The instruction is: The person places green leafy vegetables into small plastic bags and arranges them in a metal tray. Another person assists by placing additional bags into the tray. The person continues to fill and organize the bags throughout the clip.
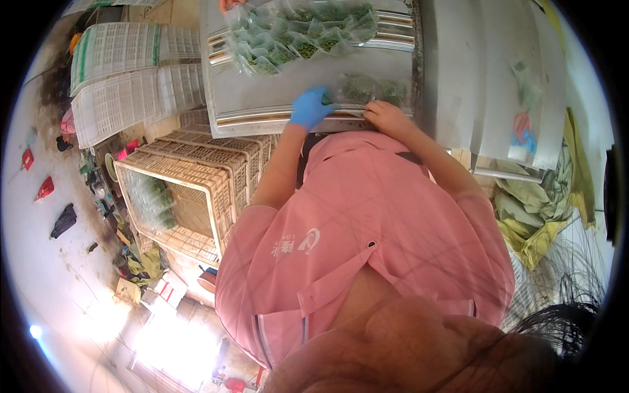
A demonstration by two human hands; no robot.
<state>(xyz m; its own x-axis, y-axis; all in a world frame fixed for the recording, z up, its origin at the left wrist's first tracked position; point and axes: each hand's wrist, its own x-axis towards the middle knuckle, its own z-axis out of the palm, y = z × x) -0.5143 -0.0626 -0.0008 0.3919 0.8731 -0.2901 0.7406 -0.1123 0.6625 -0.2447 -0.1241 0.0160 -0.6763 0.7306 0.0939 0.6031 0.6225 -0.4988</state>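
Observation:
My left hand (310,108), in a blue glove, is at the near side of a metal table. Its fingers are curled at the left end of the near bags, with a bit of green between them. My bare right hand (388,119) has its fingers pinched together at the near edge of a clear bag of small green vegetables (358,88). A second such bag (393,92) lies flat to the right, just beyond that hand. What exactly the fingertips press on is partly hidden.
Many filled clear bags (304,36) cover the table's far part, where another person's hand (230,4) shows. White plastic crates (118,49) stand left. A tan crate (216,203) holding bags (149,200) is near my left side. Metal panels (458,72) extend right.

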